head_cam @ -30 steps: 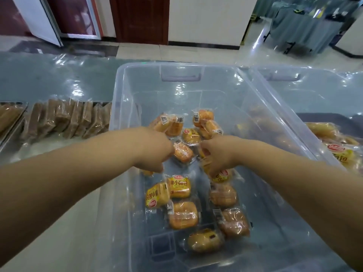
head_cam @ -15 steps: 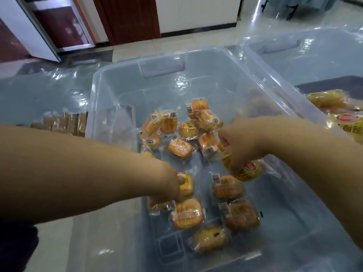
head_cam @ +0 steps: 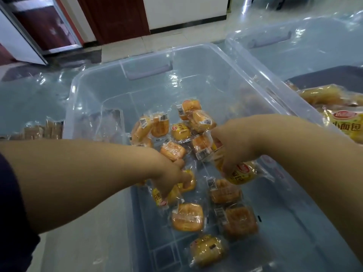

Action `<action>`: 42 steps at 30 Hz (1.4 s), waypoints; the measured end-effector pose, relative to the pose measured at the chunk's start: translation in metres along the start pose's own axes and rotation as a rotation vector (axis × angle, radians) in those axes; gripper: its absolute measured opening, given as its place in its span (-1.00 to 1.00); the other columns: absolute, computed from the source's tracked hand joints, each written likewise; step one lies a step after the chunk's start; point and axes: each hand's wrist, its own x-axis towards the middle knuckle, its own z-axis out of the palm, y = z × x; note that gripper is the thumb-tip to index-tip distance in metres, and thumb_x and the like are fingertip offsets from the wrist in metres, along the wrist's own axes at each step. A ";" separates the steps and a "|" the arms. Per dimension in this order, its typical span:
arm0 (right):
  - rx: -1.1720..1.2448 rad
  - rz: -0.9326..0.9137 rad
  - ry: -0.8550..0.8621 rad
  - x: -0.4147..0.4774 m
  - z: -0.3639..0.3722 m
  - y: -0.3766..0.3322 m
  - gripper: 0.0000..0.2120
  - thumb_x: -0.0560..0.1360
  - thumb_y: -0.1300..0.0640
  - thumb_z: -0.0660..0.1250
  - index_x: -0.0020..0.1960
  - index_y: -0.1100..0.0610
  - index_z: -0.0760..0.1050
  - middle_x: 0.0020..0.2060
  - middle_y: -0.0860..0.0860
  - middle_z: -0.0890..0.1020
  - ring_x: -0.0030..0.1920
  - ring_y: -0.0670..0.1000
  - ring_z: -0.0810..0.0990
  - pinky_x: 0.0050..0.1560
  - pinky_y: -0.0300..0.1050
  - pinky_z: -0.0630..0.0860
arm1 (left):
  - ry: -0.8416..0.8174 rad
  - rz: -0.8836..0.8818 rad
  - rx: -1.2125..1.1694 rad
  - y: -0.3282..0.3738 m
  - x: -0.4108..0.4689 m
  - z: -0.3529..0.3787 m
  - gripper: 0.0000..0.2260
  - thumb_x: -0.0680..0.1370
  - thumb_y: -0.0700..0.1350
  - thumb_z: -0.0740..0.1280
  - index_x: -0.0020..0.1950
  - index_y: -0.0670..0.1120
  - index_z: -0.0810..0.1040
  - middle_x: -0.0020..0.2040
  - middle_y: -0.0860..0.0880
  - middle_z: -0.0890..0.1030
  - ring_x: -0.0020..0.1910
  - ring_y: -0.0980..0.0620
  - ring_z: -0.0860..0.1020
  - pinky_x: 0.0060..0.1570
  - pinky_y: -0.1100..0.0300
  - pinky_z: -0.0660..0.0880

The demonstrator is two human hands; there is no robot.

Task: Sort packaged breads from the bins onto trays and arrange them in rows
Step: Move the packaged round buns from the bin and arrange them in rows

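A clear plastic bin (head_cam: 121, 61) holds several small packaged breads in clear wrappers. Both my hands reach down into it. My left hand (head_cam: 169, 173) curls its fingers round yellow-labelled bread packs (head_cam: 167, 197) near the bin's middle. My right hand (head_cam: 231, 146) grips a bunch of bread packs (head_cam: 241, 173), one with a yellow label hanging below the fingers. Loose breads lie below the hands (head_cam: 187, 216) and at the far side (head_cam: 179, 131). How many packs each hand holds is hidden.
A second clear bin (head_cam: 275, 36) stands to the right with larger yellow bread bags (head_cam: 345, 124) in it. Brown packaged breads (head_cam: 45, 130) stand in a row left of the bin. Shiny plastic sheeting covers the table.
My left hand has moved down and toward me to the yellow-labelled packs. My right hand has lifted slightly rightward with its bunch. The camera has leaned in closer.
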 end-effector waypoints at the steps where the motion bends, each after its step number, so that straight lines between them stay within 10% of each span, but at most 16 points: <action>1: 0.004 -0.001 -0.002 0.000 0.000 0.000 -0.48 0.38 -0.12 0.46 0.23 0.07 0.43 -0.17 -0.03 0.45 -0.19 -0.03 0.46 -0.30 -0.23 0.37 | 0.012 -0.014 -0.056 0.000 0.002 0.002 -0.27 0.47 -0.04 0.41 0.49 0.15 0.03 0.46 -0.11 0.10 0.20 -0.17 0.41 -0.08 0.06 0.48; 13: 0.043 0.019 0.000 -0.003 0.000 0.001 -0.50 0.38 -0.11 0.46 0.21 0.07 0.42 -0.26 -0.06 0.39 -0.21 -0.04 0.44 -0.15 -0.16 0.44 | 0.030 -0.149 -0.318 0.002 0.013 0.006 0.11 0.30 0.04 0.56 0.53 0.02 -0.22 0.51 -0.16 0.14 0.40 -0.22 0.28 0.24 -0.04 0.41; 23: 0.068 0.019 0.002 -0.003 -0.001 0.002 -0.58 0.38 -0.11 0.47 0.01 0.02 0.30 -0.28 -0.06 0.37 -0.29 -0.07 0.38 -0.15 -0.16 0.43 | -0.048 -0.019 -0.513 0.005 0.011 0.003 -0.24 0.37 -0.07 0.52 0.38 0.16 0.09 0.18 -0.07 0.45 0.05 -0.08 0.50 -0.23 0.24 0.50; 29: 0.092 0.039 -0.003 -0.004 -0.004 0.002 -0.48 0.37 -0.11 0.48 0.19 0.04 0.35 -0.22 -0.07 0.38 -0.18 -0.02 0.43 -0.17 -0.17 0.42 | -0.035 -0.071 -0.508 -0.001 0.002 -0.006 -0.24 0.33 0.00 0.54 0.37 0.14 0.14 0.23 -0.09 0.44 0.09 -0.11 0.52 -0.03 0.08 0.59; 36: 0.187 0.072 0.191 -0.009 -0.016 0.003 -0.58 0.34 -0.07 0.50 0.03 0.01 0.34 -0.21 -0.08 0.42 -0.15 -0.01 0.44 -0.23 -0.18 0.40 | 0.468 -0.189 -0.544 -0.027 -0.059 -0.032 -0.19 0.35 -0.04 0.51 0.42 0.12 0.07 -0.12 0.01 0.45 -0.19 0.00 0.51 -0.29 0.14 0.49; 42: 0.443 0.092 0.604 -0.022 -0.040 -0.002 -0.53 0.30 -0.08 0.50 0.11 -0.06 0.37 -0.03 0.00 0.50 -0.15 0.00 0.51 -0.18 -0.08 0.48 | 0.974 -0.217 -0.803 -0.051 -0.138 -0.026 -0.06 0.33 0.03 0.53 0.43 0.19 -0.11 0.24 -0.10 0.50 -0.15 0.02 0.57 -0.13 0.11 0.54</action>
